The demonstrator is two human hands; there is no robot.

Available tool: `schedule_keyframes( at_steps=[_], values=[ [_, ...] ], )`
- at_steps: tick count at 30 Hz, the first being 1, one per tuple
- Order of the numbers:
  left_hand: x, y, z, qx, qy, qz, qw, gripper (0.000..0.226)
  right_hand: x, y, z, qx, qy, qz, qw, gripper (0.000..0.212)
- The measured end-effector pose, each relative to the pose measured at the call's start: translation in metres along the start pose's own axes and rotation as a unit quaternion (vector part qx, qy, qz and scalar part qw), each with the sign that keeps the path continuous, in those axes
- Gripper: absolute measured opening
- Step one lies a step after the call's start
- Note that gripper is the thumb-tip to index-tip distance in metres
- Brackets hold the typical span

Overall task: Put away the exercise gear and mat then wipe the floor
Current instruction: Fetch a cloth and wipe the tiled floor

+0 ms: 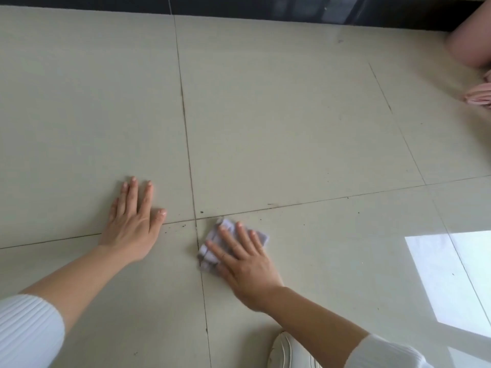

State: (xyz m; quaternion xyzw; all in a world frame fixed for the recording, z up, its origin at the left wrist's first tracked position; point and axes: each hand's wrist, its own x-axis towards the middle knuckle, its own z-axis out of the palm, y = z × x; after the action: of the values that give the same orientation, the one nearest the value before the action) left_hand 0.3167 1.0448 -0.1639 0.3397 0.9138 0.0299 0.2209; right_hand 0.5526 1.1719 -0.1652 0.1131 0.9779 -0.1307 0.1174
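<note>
1. Lilac-grey cloth, crumpled into a small wad, lies on the floor under the right hand. The hand presses flat on it with fingers spread, palm down, not curled around it.
2. The cloth sits just right of the point where two dark grout lines cross, its left edge touching the vertical line.
3. The left hand lies flat on the bare tile to the left of that crossing, fingers straight and a little apart, holding nothing. The two hands are near each other but apart.
4. Both forearms are bare; white ribbed sleeves show at the lower corners.
5. The floor is smooth, glossy, pale beige tile in large squares. Small dark specks lie along the grout close to the cloth.
6. A white shoe shows at the bottom edge, just under the right forearm.
7. A bright rectangular patch of reflected light lies on the tiles at lower right.
8. A dark glossy band runs along the far edge of the floor.
9. At the upper right edge sit a rounded pink object and, below it, a folded pink item, both cut off by the frame and well apart from the hands.
</note>
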Motion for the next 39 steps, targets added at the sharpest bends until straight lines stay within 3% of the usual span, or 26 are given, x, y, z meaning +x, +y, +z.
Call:
schedule_keyframes(
  at_steps=[3,5,6,8,10,12,14,16,18,21,24,27,29,34,39],
  values=[
    [0.0,-0.007,0.002,0.001,0.015,0.022,1.0,0.079,0.018,0.007,0.002,-0.046,-0.051,-0.226,0.972,0.051],
    [0.001,-0.019,0.002,0.002,0.029,0.027,0.999,0.083,0.039,0.034,-0.006,-0.1,-0.042,-0.288,0.952,0.051],
    [0.0,-0.027,0.001,-0.001,0.036,0.007,0.999,0.082,0.052,0.05,-0.012,-0.121,-0.033,-0.272,0.954,0.052],
    [-0.005,-0.045,0.0,-0.014,0.055,-0.056,0.997,0.083,0.078,0.08,-0.025,-0.119,-0.001,-0.16,0.98,0.053],
    [-0.014,-0.06,0.001,-0.006,0.072,-0.08,0.994,0.087,0.103,0.1,-0.043,-0.07,0.023,0.015,0.997,0.053],
    [-0.02,-0.068,0.004,0.007,0.069,-0.077,0.995,0.09,0.127,0.105,-0.061,0.032,0.027,0.176,0.983,0.053],
    [-0.021,-0.07,0.006,0.005,0.067,-0.078,0.995,0.089,0.148,0.097,-0.066,0.089,0.063,0.264,0.958,0.052],
    [-0.019,-0.072,0.006,0.007,0.069,-0.073,0.995,0.088,0.157,0.074,-0.063,0.111,0.072,0.27,0.954,0.051],
    [-0.02,-0.075,0.007,0.016,0.077,-0.062,0.995,0.087,0.151,0.041,-0.052,0.098,0.051,0.176,0.978,0.05],
    [-0.021,-0.077,0.01,0.017,0.105,-0.045,0.993,0.084,0.121,-0.014,-0.027,0.014,0.034,-0.054,0.998,0.049],
    [-0.011,-0.077,0.006,0.013,0.125,-0.022,0.992,0.071,0.094,-0.036,-0.004,-0.049,-0.025,-0.23,0.972,0.053],
    [0.01,-0.079,-0.001,-0.003,0.166,-0.046,0.985,0.069,0.111,-0.011,-0.005,-0.069,-0.046,-0.331,0.94,0.052],
    [0.028,-0.081,-0.005,-0.013,0.191,-0.07,0.979,0.07,0.137,0.013,-0.015,-0.088,-0.041,-0.285,0.954,0.053],
    [0.084,-0.102,-0.029,-0.002,0.216,-0.086,0.973,0.072,0.199,0.079,-0.061,-0.048,0.036,-0.014,0.998,0.057],
    [0.132,-0.127,-0.054,-0.009,0.228,-0.118,0.966,0.072,0.255,0.124,-0.095,0.015,0.041,0.17,0.984,0.055]
  ],
)
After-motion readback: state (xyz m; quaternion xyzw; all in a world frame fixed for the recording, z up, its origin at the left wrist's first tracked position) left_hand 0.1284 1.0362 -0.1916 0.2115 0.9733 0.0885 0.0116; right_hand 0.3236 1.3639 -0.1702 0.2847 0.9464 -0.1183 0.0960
